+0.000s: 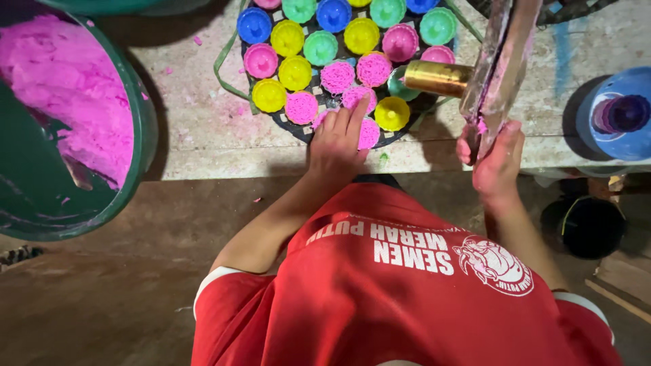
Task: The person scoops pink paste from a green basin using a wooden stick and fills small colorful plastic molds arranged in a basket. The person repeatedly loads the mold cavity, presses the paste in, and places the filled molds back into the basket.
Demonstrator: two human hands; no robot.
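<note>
Counting what's on the round dark tray (285, 122) on the counter (203, 135): roughly twenty small fluted cup moulds in view. About five yellow, three blue, four green and four pink ones look like glossy plastic, and five or so hold crumbly pink stuff. The left hand (337, 142) rests on those near the front edge, fingers (357, 112) stretched out flat, gripping nothing. The right hand (498, 159) is clenched around a pink-smeared wooden handle (500, 61) with a brass cylinder (437, 77) on it. One green bucket (139, 129) holds fluffy pink dough (74, 88).

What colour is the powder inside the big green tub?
Bright pink powder in the green tub, head view.
</note>
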